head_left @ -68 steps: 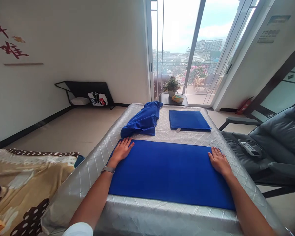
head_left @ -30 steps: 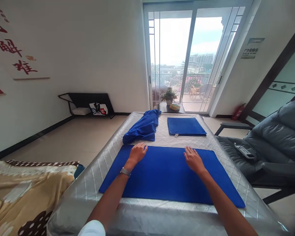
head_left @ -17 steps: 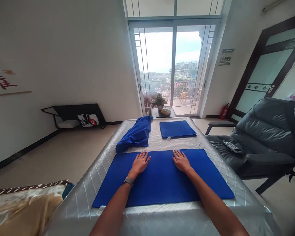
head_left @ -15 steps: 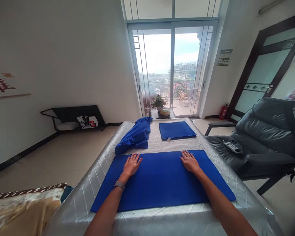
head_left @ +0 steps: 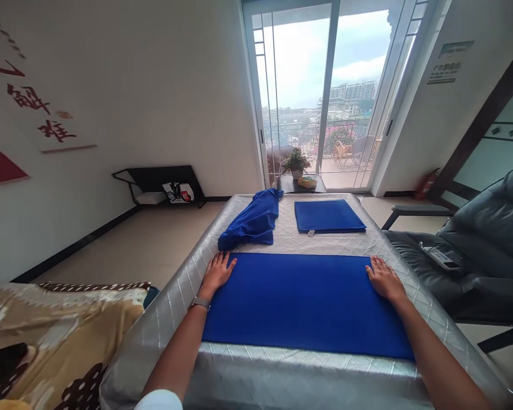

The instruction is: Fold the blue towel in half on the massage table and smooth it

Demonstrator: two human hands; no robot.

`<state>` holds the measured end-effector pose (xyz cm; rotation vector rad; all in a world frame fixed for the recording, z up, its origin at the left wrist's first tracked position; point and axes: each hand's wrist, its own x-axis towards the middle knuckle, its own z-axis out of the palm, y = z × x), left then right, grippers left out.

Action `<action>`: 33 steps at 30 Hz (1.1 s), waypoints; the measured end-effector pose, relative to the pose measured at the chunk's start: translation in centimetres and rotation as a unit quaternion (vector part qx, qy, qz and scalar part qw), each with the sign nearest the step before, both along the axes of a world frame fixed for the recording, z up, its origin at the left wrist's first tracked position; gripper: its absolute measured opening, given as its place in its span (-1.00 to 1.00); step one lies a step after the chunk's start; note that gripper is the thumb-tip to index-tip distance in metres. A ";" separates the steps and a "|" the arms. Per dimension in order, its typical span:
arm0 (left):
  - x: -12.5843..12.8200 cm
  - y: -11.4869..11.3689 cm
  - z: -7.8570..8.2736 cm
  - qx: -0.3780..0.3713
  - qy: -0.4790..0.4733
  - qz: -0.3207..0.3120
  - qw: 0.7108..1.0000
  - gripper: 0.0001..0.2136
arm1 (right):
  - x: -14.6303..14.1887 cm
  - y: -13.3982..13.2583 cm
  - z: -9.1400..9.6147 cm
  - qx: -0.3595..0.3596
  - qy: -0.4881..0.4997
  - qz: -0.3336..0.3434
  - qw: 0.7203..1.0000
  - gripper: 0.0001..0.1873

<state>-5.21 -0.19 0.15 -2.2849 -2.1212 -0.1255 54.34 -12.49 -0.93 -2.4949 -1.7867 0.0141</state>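
Note:
A blue towel [head_left: 299,302] lies flat across the near part of a table with a silvery quilted cover [head_left: 248,370]. My left hand [head_left: 216,273] rests flat on the towel's far left corner, fingers stretched forward. At the far right corner, my right hand [head_left: 385,277] lies palm down with its fingers extended. Just beyond my left fingertips sits a crumpled blue cloth [head_left: 254,219]. A neatly folded blue towel [head_left: 329,216] with a small white tag is further back on the right.
On the right stands a dark padded armchair [head_left: 483,245] with a white device [head_left: 440,257] on its seat. A patterned blanket [head_left: 55,330] is at lower left. Behind the table, a potted plant [head_left: 297,162] stands on a chair before the glass door. A black folded frame [head_left: 154,182] leans at the wall.
Both hands have slid outward over the towel, left hand to its left edge and right hand to its right edge. The camera view has turned left and tilted.

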 end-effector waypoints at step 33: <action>-0.2 -0.5 -0.6 0.017 -0.041 -0.009 0.999 -0.30 | 0.9 -0.8 0.1 0.014 0.002 -0.015 1.000 -0.22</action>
